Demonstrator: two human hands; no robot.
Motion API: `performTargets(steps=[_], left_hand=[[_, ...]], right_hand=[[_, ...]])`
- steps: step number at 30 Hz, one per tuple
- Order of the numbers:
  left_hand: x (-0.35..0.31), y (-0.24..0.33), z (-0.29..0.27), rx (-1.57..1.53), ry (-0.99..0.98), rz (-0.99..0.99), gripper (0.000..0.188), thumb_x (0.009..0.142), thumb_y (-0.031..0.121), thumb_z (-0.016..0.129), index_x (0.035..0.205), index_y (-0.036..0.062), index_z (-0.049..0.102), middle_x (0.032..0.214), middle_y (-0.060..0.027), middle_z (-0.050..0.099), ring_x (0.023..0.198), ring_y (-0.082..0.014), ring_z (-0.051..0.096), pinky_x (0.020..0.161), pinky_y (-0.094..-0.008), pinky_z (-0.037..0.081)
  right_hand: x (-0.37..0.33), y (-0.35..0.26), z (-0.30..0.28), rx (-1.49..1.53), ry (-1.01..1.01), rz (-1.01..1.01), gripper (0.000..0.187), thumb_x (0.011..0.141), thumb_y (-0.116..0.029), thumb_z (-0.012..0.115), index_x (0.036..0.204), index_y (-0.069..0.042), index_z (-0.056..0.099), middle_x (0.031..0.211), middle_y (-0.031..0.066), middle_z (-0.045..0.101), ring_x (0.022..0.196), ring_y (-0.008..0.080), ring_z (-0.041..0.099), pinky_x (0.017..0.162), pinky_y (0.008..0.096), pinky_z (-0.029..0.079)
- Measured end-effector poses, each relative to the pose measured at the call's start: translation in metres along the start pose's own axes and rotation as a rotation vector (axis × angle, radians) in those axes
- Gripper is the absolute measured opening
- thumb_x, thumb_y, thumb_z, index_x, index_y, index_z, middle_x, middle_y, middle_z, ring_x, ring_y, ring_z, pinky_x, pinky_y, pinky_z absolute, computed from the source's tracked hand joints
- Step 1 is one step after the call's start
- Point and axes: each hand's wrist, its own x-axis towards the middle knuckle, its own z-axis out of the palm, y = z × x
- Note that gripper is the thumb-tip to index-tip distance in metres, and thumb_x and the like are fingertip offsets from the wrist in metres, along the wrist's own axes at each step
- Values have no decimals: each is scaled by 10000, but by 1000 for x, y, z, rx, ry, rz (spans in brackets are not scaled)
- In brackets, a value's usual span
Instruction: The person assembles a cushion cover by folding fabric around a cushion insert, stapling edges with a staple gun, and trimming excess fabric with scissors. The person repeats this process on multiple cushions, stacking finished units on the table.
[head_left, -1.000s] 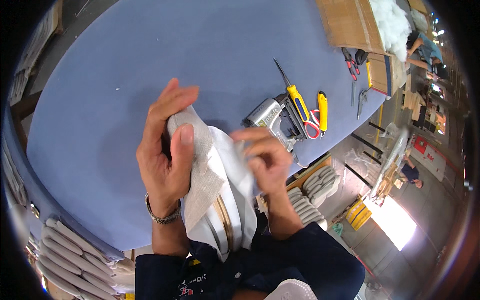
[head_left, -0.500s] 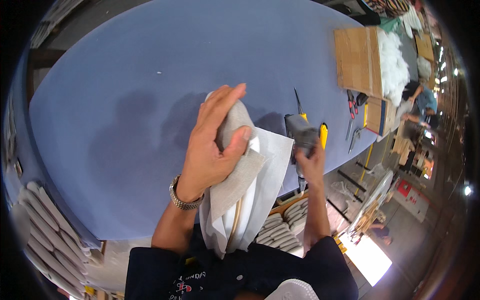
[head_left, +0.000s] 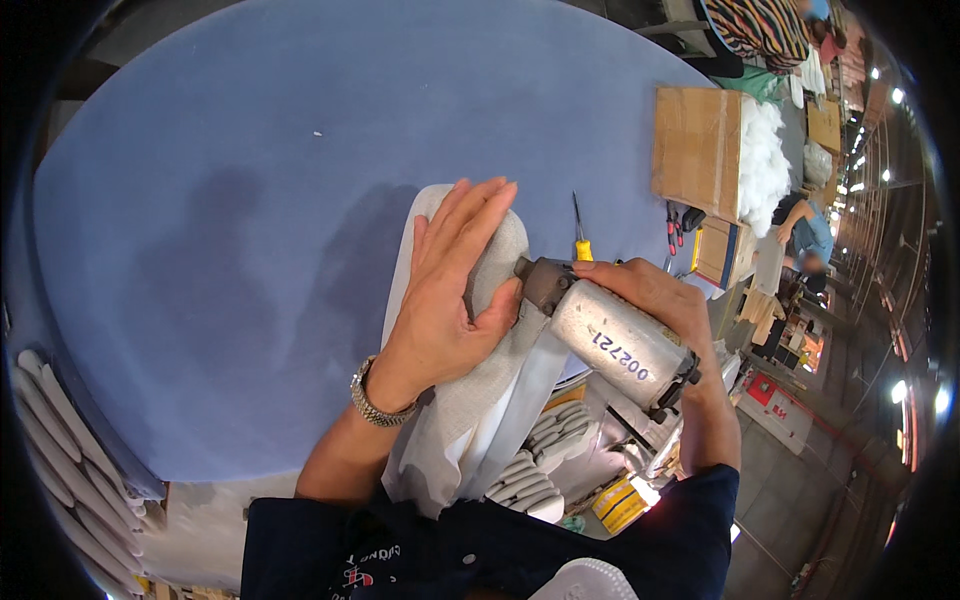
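A long pad [head_left: 506,245] covered in light grey fabric, with loose white cloth at its near end, stands between my body and the blue table. My left hand [head_left: 445,290] steadies it, palm and thumb against the fabric and fingers stretched over its upper part. In my right hand [head_left: 655,300] is a pneumatic staple gun [head_left: 615,340] with a silver cylindrical body. Its dark nose touches or nearly touches the pad's right edge, close to my left thumb. The trigger side is hidden.
On the blue-covered table [head_left: 200,300] lies a yellow-handled screwdriver [head_left: 583,245]. Red-handled pliers [head_left: 674,230] are by a cardboard box [head_left: 697,150] with white stuffing [head_left: 762,165]. Stacked grey pads [head_left: 80,470] stand at the lower left. A person [head_left: 808,235] works at far right.
My right hand has brought the staple gun up and left from the table's right side to the pad's edge. My left hand stays on the pad, which has turned slightly.
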Motion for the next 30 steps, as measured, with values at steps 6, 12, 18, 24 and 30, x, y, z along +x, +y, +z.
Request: performTargets(steps=[6, 12, 18, 24, 30], left_hand=[[2, -3, 0, 10, -27, -14, 837, 835, 106, 681, 1608, 144, 362, 1649, -143, 345, 1570, -397, 208, 1212, -692, 93], [6, -4, 0, 31, -80, -7, 867, 841, 133, 662, 1632, 150, 307, 1676, -150, 291, 1576, -407, 177, 1215, -691, 81], [13, -4, -8, 62, -183, -16, 838, 879, 236, 649, 1635, 155, 298, 1687, -153, 272, 1586, -408, 145, 1217, -693, 52], [75, -45, -24, -112, -355, 91, 401, 1014, 397, 553, 1140, 35, 671, 1046, -230, 640, 1010, -367, 597, 893, -526, 449], [99, -51, -6, -29, -360, 17, 651, 1018, 433, 489, 558, -26, 513, 480, -176, 423, 447, -328, 376, 513, -475, 369]], right_hand=[[8, -16, -8, -41, -55, 6, 635, 752, -138, 785, 1371, -71, 659, 1119, 144, 718, 956, 310, 725, 843, 383, 566], [20, -21, -19, -175, -158, -26, 669, 731, -171, 789, 1379, -84, 648, 1090, 130, 718, 930, 339, 729, 806, 403, 585], [33, -10, -26, -112, -263, 38, 774, 711, -266, 796, 1441, -105, 596, 1162, 148, 717, 1015, 375, 713, 880, 421, 577], [34, -1, -18, -75, -246, 39, 840, 704, -282, 794, 1491, -117, 552, 1313, 186, 677, 1178, 398, 667, 1002, 421, 531], [32, -2, -11, -95, -193, 43, 866, 673, -326, 799, 1477, -111, 560, 1233, 186, 681, 1103, 380, 675, 956, 415, 526]])
